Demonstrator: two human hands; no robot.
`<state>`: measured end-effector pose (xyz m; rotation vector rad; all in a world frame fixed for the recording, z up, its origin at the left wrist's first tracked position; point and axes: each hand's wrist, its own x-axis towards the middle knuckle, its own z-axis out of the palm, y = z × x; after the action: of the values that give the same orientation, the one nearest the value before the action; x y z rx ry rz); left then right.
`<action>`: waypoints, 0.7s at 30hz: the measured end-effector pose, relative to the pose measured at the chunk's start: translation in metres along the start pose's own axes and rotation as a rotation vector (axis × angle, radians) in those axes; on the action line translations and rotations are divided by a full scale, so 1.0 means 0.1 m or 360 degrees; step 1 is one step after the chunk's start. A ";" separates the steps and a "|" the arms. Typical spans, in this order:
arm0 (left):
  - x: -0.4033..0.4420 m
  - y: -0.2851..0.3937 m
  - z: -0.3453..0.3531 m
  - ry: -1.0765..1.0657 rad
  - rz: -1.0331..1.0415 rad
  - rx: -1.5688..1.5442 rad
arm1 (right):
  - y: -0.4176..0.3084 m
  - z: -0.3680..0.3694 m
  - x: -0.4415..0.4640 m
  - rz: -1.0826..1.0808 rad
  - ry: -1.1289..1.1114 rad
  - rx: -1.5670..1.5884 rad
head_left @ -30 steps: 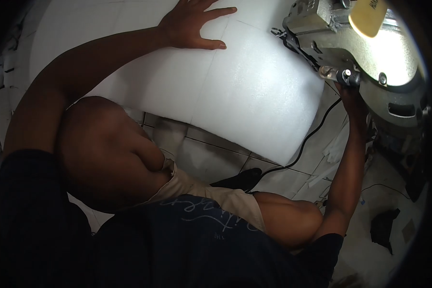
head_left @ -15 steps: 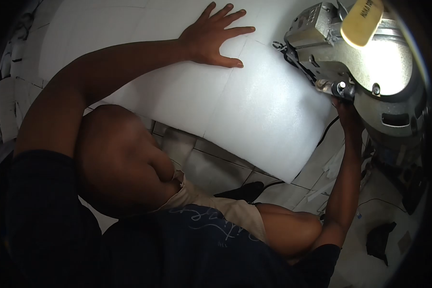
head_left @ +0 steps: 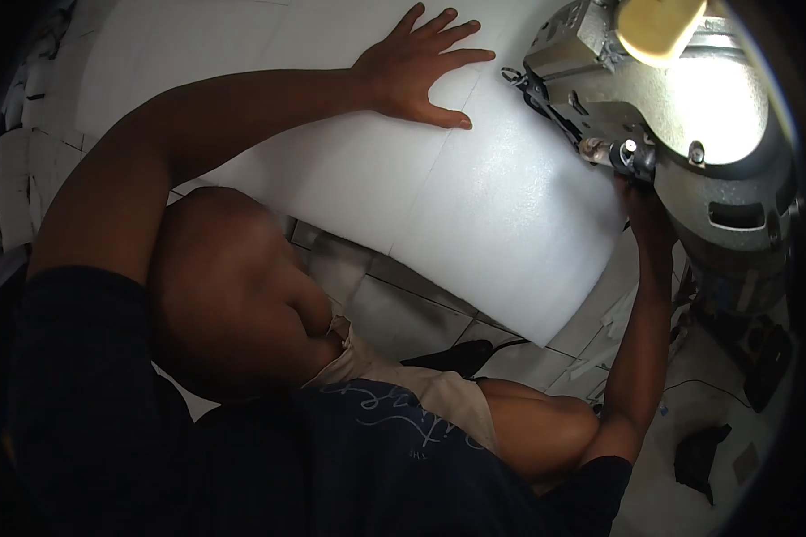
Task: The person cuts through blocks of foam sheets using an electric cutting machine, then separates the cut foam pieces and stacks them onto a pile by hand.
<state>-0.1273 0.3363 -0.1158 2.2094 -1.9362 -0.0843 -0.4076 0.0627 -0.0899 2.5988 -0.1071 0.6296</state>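
Observation:
My left hand (head_left: 421, 70) lies flat on a large white sheet (head_left: 501, 215) that looks like foam, its fingers spread wide towards the upper right. Thin lines cross the sheet's surface. At the right stands a grey-green metal machine (head_left: 618, 103) with a bright glare on its housing, its lower left side over the sheet. My right hand (head_left: 649, 210) is under the machine's near edge, by the right edge of the sheet. Its fingers are mostly hidden there, so what they touch or hold does not show.
A yellowish tag (head_left: 661, 31) sits on top of the machine. Below the sheet is a tiled floor (head_left: 403, 313), with a dark shoe (head_left: 452, 358) on it. A dark scrap (head_left: 703, 461) lies at the lower right. A thin cable (head_left: 707, 385) runs near the machine's base.
My left hand has shifted a little to the right, towards the machine, and the lines on the sheet have moved with it. My right hand stays under the machine's edge. The view has tilted slightly.

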 end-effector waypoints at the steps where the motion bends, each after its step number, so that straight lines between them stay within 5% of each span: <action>1: 0.02 -0.02 0.05 0.0058 0.0026 0.0047 | 0.00 -0.02 -0.01 -0.0002 0.0009 -0.0010; 9: 0.11 0.14 -0.03 0.0010 0.0067 0.0061 | 0.03 -0.10 -0.05 -0.0131 0.0017 -0.0321; 11: 0.09 0.17 0.09 0.0358 0.0064 0.0401 | 0.08 -0.11 -0.08 -0.0161 -0.0013 -0.0425; 14: 0.10 0.14 0.08 0.0389 0.0110 0.0298 | 0.09 -0.06 -0.15 0.0021 0.0084 -0.0447; 15: 0.12 0.13 0.05 0.0419 0.0132 0.0331 | 0.12 -0.12 -0.13 -0.0275 -0.0067 -0.0979; 18: 0.11 0.14 0.04 0.0375 0.0134 0.0298 | 0.08 0.04 -0.13 -0.0487 0.0049 -0.1438; 20: 0.14 0.14 0.05 0.0318 0.0160 0.0198 | 0.09 0.02 -0.13 -0.0646 0.0010 -0.1414; 21: 0.13 0.14 0.03 0.0300 0.0146 0.0188 | 0.04 -0.14 -0.10 -0.0651 0.0357 -0.1339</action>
<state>-0.1399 0.3210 -0.1146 2.1083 -1.9793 0.2489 -0.4231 0.0651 -0.0814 1.6615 0.1908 0.5567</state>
